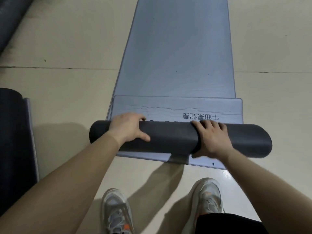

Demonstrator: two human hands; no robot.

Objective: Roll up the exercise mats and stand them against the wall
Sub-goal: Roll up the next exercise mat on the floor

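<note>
A blue-grey mat [177, 48] lies flat on the pale floor [67, 81], stretching away from the person. Its near end is wound into a dark roll [168, 137] lying crosswise. The left hand [127, 127] and right hand [209, 137] grip the roll, fingers curled over its top.

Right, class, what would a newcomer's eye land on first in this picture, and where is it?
The dark roll across the middle, gripped by the left hand and right hand. Beyond it the blue-grey mat stretches flat away over the floor. Another rolled mat sits at the left edge.
</note>
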